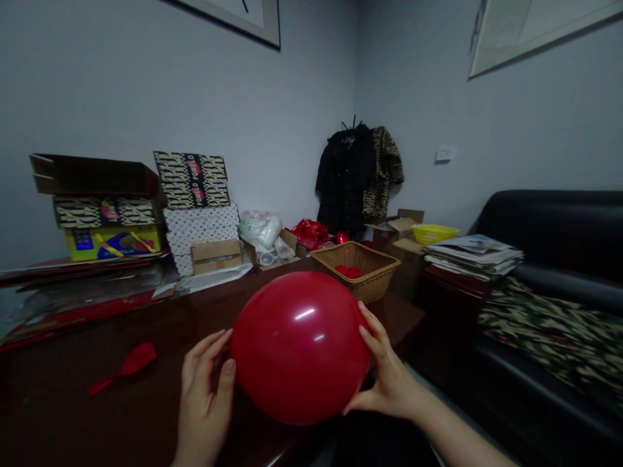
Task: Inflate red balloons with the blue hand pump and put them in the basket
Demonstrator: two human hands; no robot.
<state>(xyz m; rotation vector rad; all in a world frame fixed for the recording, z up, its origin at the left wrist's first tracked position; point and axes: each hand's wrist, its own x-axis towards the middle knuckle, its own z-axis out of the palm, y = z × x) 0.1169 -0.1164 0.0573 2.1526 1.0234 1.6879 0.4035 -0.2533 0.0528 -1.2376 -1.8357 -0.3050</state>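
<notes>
A large inflated red balloon point(302, 350) is held up between my two hands above the near edge of the dark table. On its left side, the fingertips and thumb of my left hand point(207, 389) press lightly against the rubber. My right hand point(387, 370) cups the opposite side, fingers on the upper right and thumb at the lower right. No knot or neck shows on the side facing me. To the left, a limp uninflated red balloon point(129, 366) lies on the brown table point(58, 395).
A wicker basket point(370, 263) with red items stands behind the balloon. Patterned boxes point(202, 227) and a carton of plastic bags point(263, 233) line the wall. At right are stacked newspapers point(472, 253), a yellow basket point(434, 232) and a black sofa point(559, 240). Coats point(346, 175) hang in the corner.
</notes>
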